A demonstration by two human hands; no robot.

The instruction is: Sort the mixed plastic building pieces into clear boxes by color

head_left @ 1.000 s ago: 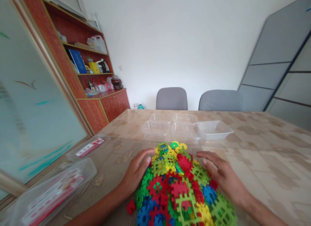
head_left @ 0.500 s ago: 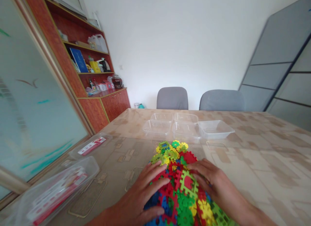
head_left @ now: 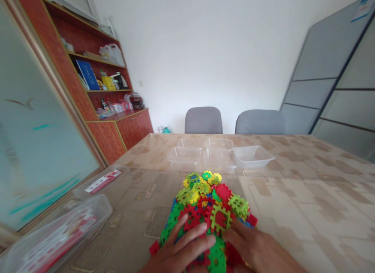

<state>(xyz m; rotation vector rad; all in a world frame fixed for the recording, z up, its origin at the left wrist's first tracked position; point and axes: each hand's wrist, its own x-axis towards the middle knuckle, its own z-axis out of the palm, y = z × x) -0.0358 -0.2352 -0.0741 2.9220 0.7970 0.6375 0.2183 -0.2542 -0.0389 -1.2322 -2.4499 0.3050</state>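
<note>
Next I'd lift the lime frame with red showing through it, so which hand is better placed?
Probably your right hand: its fingertips are right by the lime frame's lower right corner. Your left hand is spread over other pieces, left of it.

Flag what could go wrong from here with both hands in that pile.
1. The plastic pieces are heaped on top of one another, so pressure from the left hand or right hand might make some slide off.
2. A red piece sits at the pile's left edge, near the left hand, and could get knocked away.
3. Both hands cover part of the heap, so this view could miss pieces underneath.
</note>
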